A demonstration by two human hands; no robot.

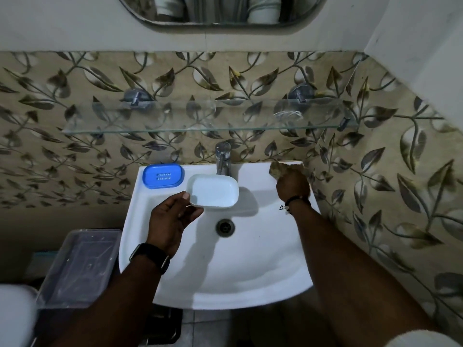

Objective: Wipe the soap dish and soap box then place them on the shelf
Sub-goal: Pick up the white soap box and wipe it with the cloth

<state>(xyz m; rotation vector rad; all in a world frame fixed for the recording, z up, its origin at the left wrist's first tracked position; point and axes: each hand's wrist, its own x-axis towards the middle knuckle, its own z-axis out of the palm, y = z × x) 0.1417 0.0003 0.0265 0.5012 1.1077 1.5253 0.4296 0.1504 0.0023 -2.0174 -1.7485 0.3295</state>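
My left hand point(172, 219) holds a pale blue-white soap box point(213, 190) by its near left corner, lifted over the basin in front of the tap. A blue soap dish point(162, 176) with drain slots lies on the sink's back left ledge. On the back right corner of the sink, my right hand point(292, 186) is closed on a brownish cloth point(281, 169). The glass shelf point(175, 128) runs across the wall above the tap and looks bare.
A white sink point(263, 259) with a metal drain point(225, 227) fills the middle. A chrome tap point(223, 156) stands at the back. A clear plastic lidded bin point(80, 266) sits lower left. A mirror point(220, 11) hangs above, and patterned tiles cover the walls.
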